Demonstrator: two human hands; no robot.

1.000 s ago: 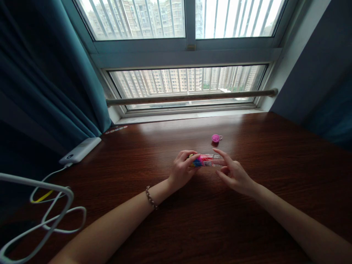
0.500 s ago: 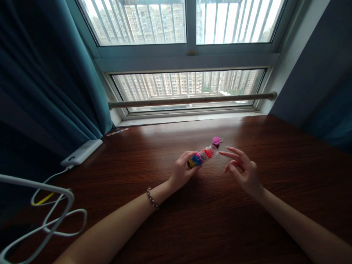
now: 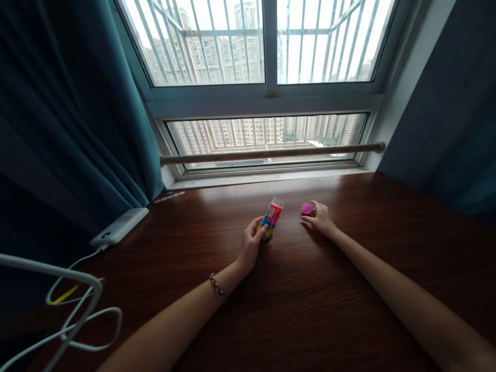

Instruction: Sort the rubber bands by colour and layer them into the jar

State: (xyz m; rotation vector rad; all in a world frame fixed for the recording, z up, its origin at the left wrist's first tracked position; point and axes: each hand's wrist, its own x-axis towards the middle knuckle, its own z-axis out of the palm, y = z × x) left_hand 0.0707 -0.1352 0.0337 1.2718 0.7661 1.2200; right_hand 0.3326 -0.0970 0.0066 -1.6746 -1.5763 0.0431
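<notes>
My left hand (image 3: 251, 240) is closed around a small clear plastic bottle (image 3: 272, 216) with a red, pink, blue and yellow wrapper. The bottle leans slightly to the right, and no cap shows on its clear top end. To its right, a round pink cap (image 3: 306, 208) sits at the table. The thumb and fingers of my right hand (image 3: 318, 216) close around the cap's right and near sides, hiding part of it.
A white power bank (image 3: 119, 226) lies at the left by the blue curtain (image 3: 127, 129), with white cables (image 3: 93, 281) trailing toward me. Beyond the brown wooden table (image 3: 294, 299), a rail (image 3: 271, 153) crosses the window.
My right hand has moved from beside the bottle's mouth to the pink cap and closed on it. My left hand has swung the bottle leftward and more upright. The view has tilted up slightly.
</notes>
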